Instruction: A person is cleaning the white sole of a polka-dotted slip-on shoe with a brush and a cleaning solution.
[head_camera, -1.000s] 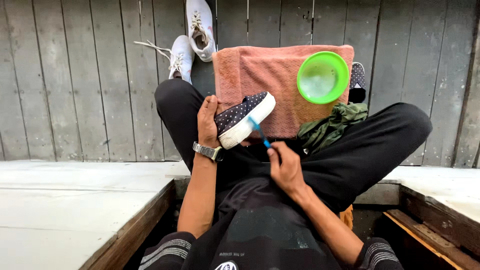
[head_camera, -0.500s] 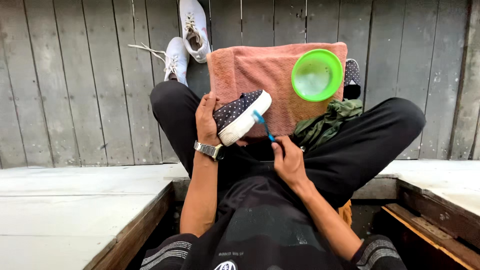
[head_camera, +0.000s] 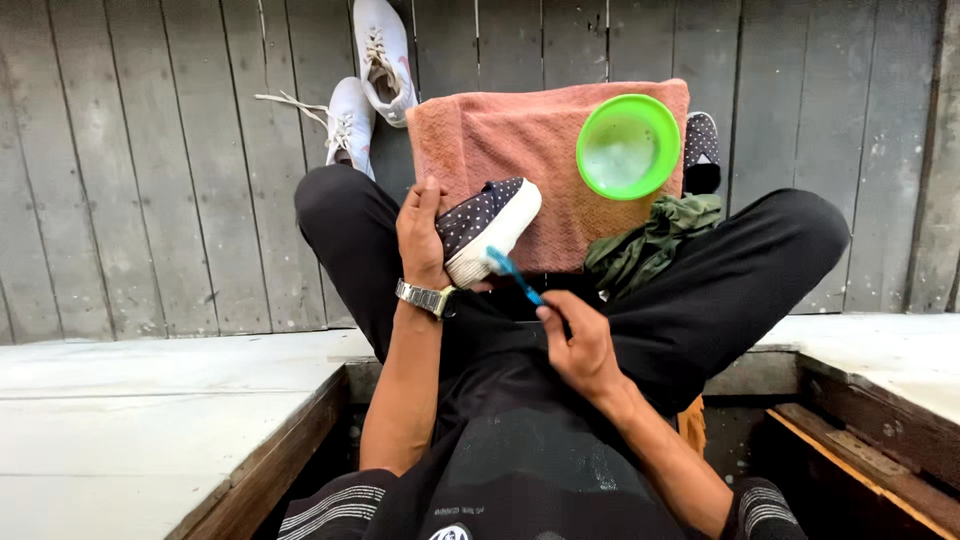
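My left hand (head_camera: 424, 232) grips a small dark polka-dot shoe (head_camera: 487, 226) with a white sole, held tilted above my lap. My right hand (head_camera: 580, 340) holds a blue toothbrush (head_camera: 514, 275) whose head touches the white sole near the heel end. I sit cross-legged in black trousers. A silver watch (head_camera: 426, 297) is on my left wrist. The matching polka-dot shoe (head_camera: 701, 151) lies on the boards past the towel's right edge.
A pink towel (head_camera: 520, 140) lies on the grey wooden deck with a green bowl (head_camera: 628, 146) of soapy water on it. A crumpled green cloth (head_camera: 650, 243) rests on my right leg. Two white sneakers (head_camera: 372, 75) lie at the far left. Raised wooden ledges flank me.
The brush head has moved up from below the shoe onto the white sole. My left hand has kept hold of the shoe, turning it slightly.
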